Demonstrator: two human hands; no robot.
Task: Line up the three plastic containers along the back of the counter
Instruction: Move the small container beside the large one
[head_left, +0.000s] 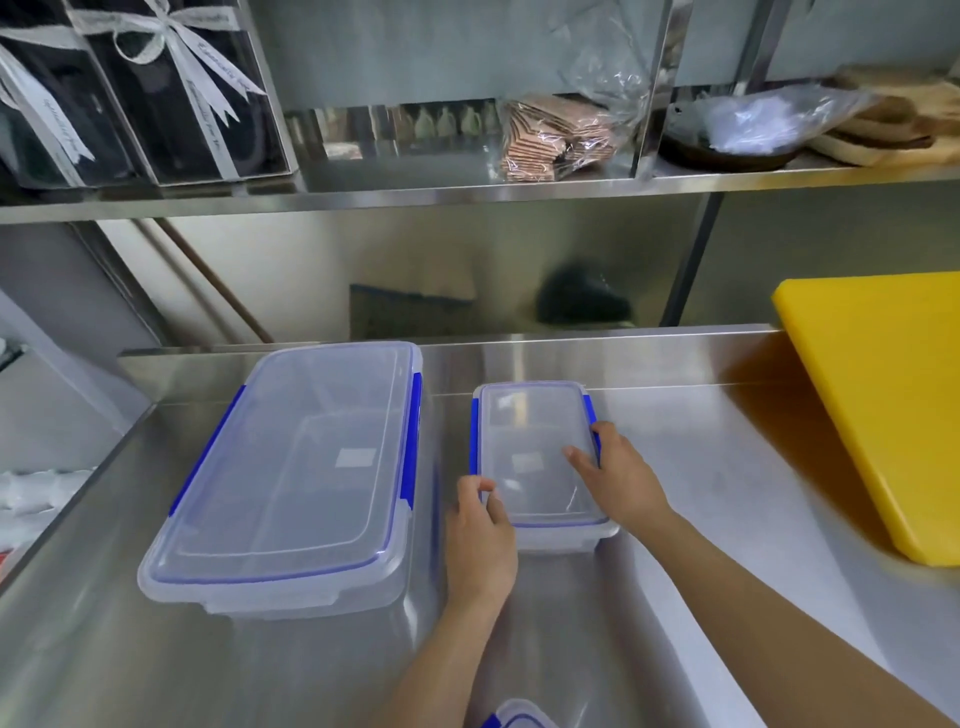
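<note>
Two of your hands grip the small lidded container (535, 460) on the steel desk (727, 467): your left hand (480, 540) pinches its near left corner, and your right hand (621, 475) clasps its right edge, fingers over the lid. It sits near the desk's back, just beside the large container (296, 467) on its left. A third container (519, 717) peeks in at the bottom edge. At the right leans a yellow cutting board (883, 405).
</note>
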